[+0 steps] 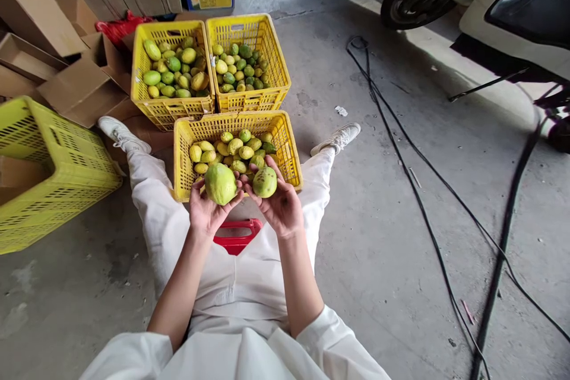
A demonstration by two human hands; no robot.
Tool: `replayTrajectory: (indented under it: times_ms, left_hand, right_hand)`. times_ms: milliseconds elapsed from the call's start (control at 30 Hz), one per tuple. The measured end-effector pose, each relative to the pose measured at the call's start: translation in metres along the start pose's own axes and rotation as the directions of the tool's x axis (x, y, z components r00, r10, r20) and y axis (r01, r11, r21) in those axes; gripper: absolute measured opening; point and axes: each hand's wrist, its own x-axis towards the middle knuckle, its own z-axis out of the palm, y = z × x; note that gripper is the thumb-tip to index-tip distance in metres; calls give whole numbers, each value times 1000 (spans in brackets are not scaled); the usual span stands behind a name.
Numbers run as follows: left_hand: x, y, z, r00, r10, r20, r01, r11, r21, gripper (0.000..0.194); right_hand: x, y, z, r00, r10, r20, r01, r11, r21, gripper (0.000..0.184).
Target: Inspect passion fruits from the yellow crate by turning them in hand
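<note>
My left hand point(208, 209) cups a large, pale green lemon point(221, 184), its fingers curled round the underside. In my right hand point(281, 205) rests a smaller green lemon point(265, 182) with dark blotches on its skin. Both hands are held close together over the near edge of a yellow plastic crate point(291, 157) between my legs. Several yellow and green lemons point(238, 148) lie inside that crate. A red handle-like piece point(237, 237) shows below my wrists, partly hidden.
Two more yellow crates, a left one point(171, 110) and a right one point(278, 80), stand behind with lemons in them. A taller yellow crate point(75, 190) and cardboard boxes point(84, 86) are on the left. Black cables point(414, 181) cross the floor near a parked scooter point(490, 24).
</note>
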Motion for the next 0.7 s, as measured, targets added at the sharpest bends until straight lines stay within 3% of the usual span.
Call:
replayTrajectory:
  times_ms: [200,367,467,567,700]
  left_hand:
    - [1,3,-6,990,135,44,-138,987,79,33]
    - [14,-7,-21,997,65,-40,-62,996,62,27]
    - [16,-7,-23,996,27,-80,-24,999,43,27]
    - [12,-1,-18,1000,22,-19,-21,999,27,38]
    - [4,5,-10,995,89,43,-90,995,36,37]
  right_hand:
    - [0,6,-5,998,27,48,-31,996,80,40]
    - [8,18,-12,990,138,-39,-134,988,81,21]
    - [10,17,-13,990,102,-94,-102,995,13,19]
    - [7,10,-9,996,68,-62,-67,998,18,27]
    - [1,3,-1,1000,-2,-27,2,1000,-22,38]
